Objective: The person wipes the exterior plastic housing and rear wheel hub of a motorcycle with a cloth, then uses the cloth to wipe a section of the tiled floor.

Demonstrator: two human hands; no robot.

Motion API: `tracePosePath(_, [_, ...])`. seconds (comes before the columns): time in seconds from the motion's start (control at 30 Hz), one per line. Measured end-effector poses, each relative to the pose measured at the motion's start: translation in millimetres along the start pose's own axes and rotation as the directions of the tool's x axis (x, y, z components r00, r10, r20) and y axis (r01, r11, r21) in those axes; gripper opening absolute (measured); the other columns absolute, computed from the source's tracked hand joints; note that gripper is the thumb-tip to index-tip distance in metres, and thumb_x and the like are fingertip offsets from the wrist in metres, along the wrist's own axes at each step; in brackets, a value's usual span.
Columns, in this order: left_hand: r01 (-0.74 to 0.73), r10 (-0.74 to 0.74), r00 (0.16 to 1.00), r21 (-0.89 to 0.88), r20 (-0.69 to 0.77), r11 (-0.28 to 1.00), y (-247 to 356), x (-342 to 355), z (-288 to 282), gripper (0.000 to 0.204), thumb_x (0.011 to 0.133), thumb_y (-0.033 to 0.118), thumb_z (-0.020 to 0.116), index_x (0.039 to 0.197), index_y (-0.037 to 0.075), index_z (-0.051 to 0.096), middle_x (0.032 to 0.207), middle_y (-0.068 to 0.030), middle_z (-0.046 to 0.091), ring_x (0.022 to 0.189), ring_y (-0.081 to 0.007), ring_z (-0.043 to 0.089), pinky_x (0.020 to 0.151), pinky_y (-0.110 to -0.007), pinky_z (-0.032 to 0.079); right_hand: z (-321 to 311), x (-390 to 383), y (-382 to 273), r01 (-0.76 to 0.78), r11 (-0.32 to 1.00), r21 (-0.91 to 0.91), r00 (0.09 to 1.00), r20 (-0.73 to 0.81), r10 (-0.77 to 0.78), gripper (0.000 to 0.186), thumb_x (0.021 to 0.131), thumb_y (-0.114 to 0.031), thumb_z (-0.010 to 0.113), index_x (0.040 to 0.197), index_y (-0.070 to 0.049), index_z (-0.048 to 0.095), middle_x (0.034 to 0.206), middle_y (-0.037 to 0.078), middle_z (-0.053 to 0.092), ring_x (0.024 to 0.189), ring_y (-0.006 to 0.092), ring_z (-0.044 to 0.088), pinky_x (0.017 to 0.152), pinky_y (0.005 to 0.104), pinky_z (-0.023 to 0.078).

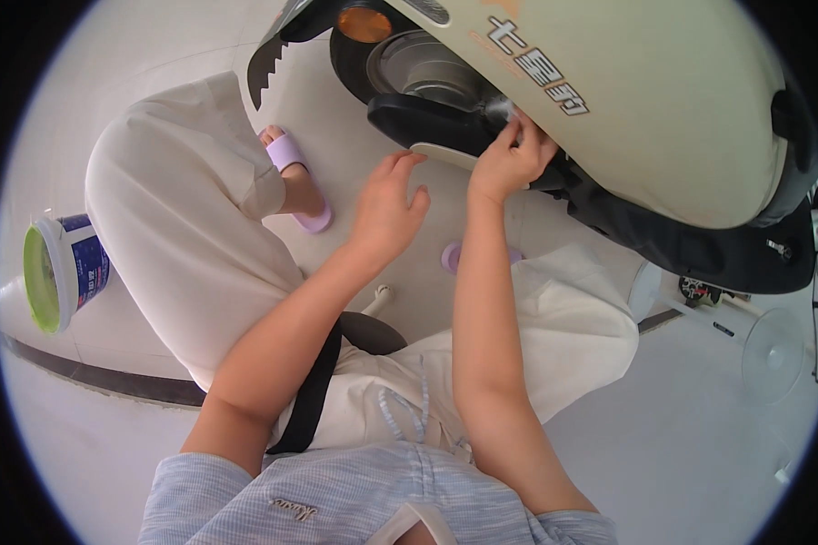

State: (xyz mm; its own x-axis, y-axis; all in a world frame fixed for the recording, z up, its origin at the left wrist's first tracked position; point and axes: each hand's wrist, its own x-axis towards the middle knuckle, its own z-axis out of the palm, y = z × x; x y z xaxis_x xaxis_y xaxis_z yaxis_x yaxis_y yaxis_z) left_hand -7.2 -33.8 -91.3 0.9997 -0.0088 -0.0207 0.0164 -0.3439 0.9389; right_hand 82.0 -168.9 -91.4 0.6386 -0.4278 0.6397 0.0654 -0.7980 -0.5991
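A: Where's the scooter [682,118]?
B: Upper right of the view, cream body panel, just past the hands. Wheel [423,62] shows at its left part, with a long black cover [427,125] in front of it.
A: Right hand [515,162]?
B: Up at the lower edge of the panel, by the end of the black cover. Thumb and fingers drawn together. Whitish patch [498,110] at the fingertips; can't tell if it's pinched or just behind them.
A: Left hand [391,207]?
B: Short of the cover. Thumb apart from the fingers, fingers loosely bent. Fingertips near a cream strip [445,155] under the cover; can't tell if touching.
A: Anything else around?
B: Orange reflector [364,24] above the wheel. Bucket [89,263] with green lid [39,277], tipped in view, beside the left knee. Lilac slipper [287,150] on the left foot.
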Motion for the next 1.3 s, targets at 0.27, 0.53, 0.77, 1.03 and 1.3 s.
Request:
tracePosePath(0.27, [0.076,-0.090,0.994,-0.202,-0.061,0.976,-4.9,13.7,-8.7,0.036,0.083,0.011,0.053,0.119,0.002,0.051,0.119,-0.0124,0.054,0.110,-0.0284,0.053,0.092,-0.037,0.041,19.3,-9.3,-6.9,-0.231,0.865,0.445,0.970,0.173,0.170,0.015,0.084,0.003,0.055,0.091,0.002,0.067,0.090,0.011,0.065,0.081,0.0249,0.063,0.075,0.0341,0.050])
tracePosePath(0.53, [0.480,-0.343,0.838,-0.873,0.425,0.091,2.3,37.6,-25.0,0.036,0.093,0.026,0.049,0.120,0.002,0.054,0.118,-0.0067,0.056,0.110,-0.0185,0.053,0.097,-0.033,0.039,-40.0,-30.4,-40.4,-0.833,-0.127,0.539,0.493,0.826,0.273,0.024,0.088,-0.002,0.053,0.112,0.000,0.053,0.116,0.012,0.056,0.106,0.0227,0.056,0.090,0.0351,0.048])
tracePosePath(0.77, [0.390,-0.353,0.901,-0.825,0.251,0.409,2.6,52.9,-18.9,0.031,0.086,0.023,0.061,0.108,0.002,0.059,0.105,-0.0055,0.062,0.097,-0.0142,0.058,0.086,-0.034,0.046,-41.2,-34.1,-36.2,-0.536,0.772,0.342,0.791,0.521,0.319,0.018,0.088,-0.005,0.056,0.105,-0.001,0.059,0.103,0.008,0.060,0.094,0.0144,0.056,0.082,0.0280,0.046])
tracePosePath(1.03, [-0.244,0.417,0.812,0.412,-0.408,0.878,-29.0,141.3,3.7,0.017,0.072,0.013,0.065,0.089,0.014,0.067,0.084,-0.0095,0.063,0.084,-0.0278,0.060,0.069,-0.038,0.050,-53.5,-39.2,27.2,-0.208,0.976,0.061,0.957,0.219,0.190,0.022,0.088,0.000,0.046,0.106,0.000,0.058,0.112,0.013,0.049,0.095,0.0208,0.054,0.078,0.0310,0.045])
tracePosePath(1.3, [-0.418,0.417,0.900,0.527,0.130,0.740,-8.7,167.3,42.5,0.014,0.075,0.016,0.056,0.078,0.008,0.068,0.095,-0.0094,0.063,0.096,-0.0247,0.059,0.074,-0.036,0.051,-41.7,-59.5,38.4,-0.032,0.998,-0.048,0.957,0.288,0.045,0.025,0.082,0.004,0.048,0.104,-0.001,0.060,0.115,0.014,0.045,0.102,0.0283,0.050,0.084,0.0354,0.043])
